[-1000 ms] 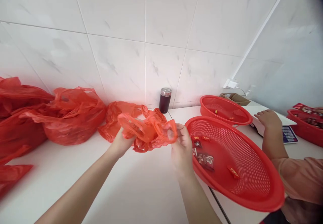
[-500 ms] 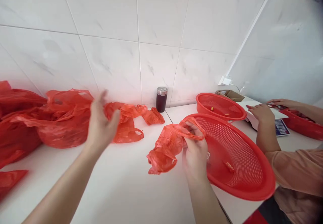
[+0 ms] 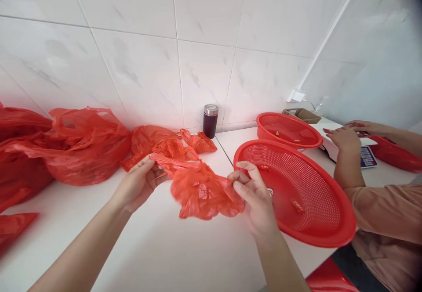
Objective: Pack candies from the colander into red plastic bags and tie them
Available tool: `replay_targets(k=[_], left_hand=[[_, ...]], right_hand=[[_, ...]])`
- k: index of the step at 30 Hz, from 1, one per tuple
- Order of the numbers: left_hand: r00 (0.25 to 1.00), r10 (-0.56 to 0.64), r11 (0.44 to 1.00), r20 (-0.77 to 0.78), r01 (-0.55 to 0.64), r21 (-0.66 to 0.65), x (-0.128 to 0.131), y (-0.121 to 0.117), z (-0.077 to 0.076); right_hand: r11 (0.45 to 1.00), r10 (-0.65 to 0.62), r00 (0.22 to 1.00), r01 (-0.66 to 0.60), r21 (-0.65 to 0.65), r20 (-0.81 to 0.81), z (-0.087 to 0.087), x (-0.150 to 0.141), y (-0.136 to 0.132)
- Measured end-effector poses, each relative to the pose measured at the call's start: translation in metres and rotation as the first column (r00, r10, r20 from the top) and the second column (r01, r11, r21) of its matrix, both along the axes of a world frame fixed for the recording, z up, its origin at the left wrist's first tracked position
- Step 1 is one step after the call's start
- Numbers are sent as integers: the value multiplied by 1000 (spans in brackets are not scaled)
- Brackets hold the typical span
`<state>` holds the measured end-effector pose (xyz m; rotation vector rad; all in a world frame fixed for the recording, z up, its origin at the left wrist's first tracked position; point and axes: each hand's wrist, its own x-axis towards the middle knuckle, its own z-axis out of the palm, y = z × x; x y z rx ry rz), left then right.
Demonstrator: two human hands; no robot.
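Observation:
A crumpled red plastic bag [image 3: 204, 191] is stretched between my two hands above the white table [image 3: 158, 248]. My left hand [image 3: 140, 182] is closed on the bag's gathered handle end, thumb against fingers. On the other side, my right hand [image 3: 252, 195] pinches the bag's edge between thumb and fingers. Just right of that hand lies a large red perforated basket [image 3: 319, 195] with a few small wrapped pieces [image 3: 298, 206] in it. Behind the held bag, more crumpled red bags [image 3: 153, 138] rest near the wall.
Large red bags [image 3: 89, 151] fill the left side. A dark tumbler [image 3: 210, 123] stands by the tiled wall. A second red basket [image 3: 290, 129] and a cardboard box [image 3: 301, 115] are at the back right. A co-worker's hands [image 3: 344, 138] are over a scale [image 3: 367, 156].
My left hand has come down and right and taken hold of the bag's handle end. The bag, hanging from my right hand before, is now spread between both hands.

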<state>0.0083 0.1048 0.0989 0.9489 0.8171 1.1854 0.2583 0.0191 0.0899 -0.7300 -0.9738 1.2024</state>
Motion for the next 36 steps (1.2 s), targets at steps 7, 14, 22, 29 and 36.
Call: replay_targets(k=[7, 14, 22, 29, 36], left_hand=[[993, -120, 992, 23, 119, 29, -16, -12, 4], [998, 6, 1000, -58, -7, -28, -6, -15, -2], [996, -15, 1000, -93, 15, 1, -11, -21, -9], [946, -79, 996, -313, 91, 23, -8, -26, -11], [784, -470, 879, -406, 374, -294, 14, -45, -32]], right_hand=[[998, 64, 706, -66, -24, 706, 11, 6, -13], [994, -62, 265, 105, 35, 962, -7, -6, -13], [951, -282, 630, 286, 121, 724, -13, -5, -9], [915, -353, 776, 403, 20, 522, -4, -13, -9], [898, -392, 810, 439, -9, 436, -4, -19, -10]])
